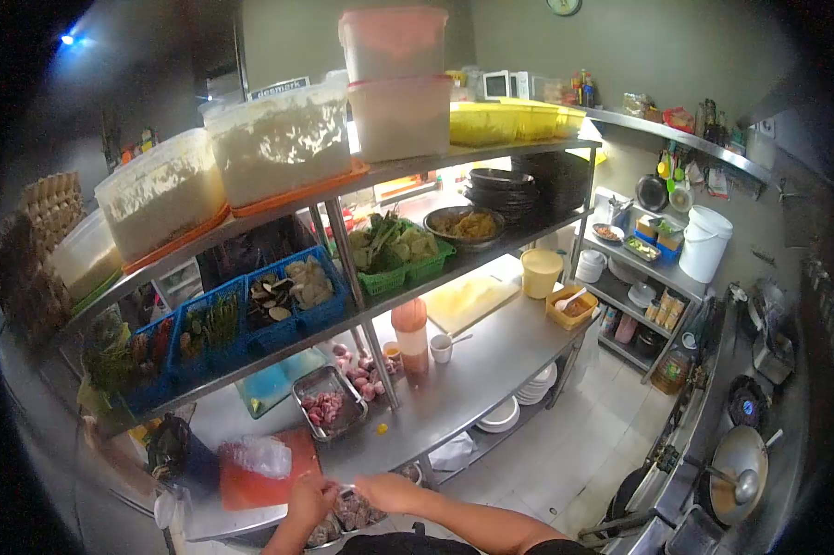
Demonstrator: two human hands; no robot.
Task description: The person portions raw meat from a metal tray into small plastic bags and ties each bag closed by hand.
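Observation:
At the bottom centre, near the counter's front edge, my left hand (311, 500) is closed, fingers bunched together. Close to its right is my right hand (386, 493), also closed. Something small and pale shows between the two hands, too small to name. Just below them lies a container of greyish, mottled food pieces (354, 511), partly hidden by my hands. A red cutting board (292, 453) with a clear plastic bag (261, 456) on it is left of my hands. A metal tray of raw meat pieces (324, 408) stands beyond them.
A metal shelf (407, 268) above the counter holds blue baskets (296, 287) and green baskets (403, 268) of vegetables. A squeeze bottle (411, 344), a white cup (441, 349) and a pale cutting board (472, 294) stand beneath. A wok (727, 462) is at the right.

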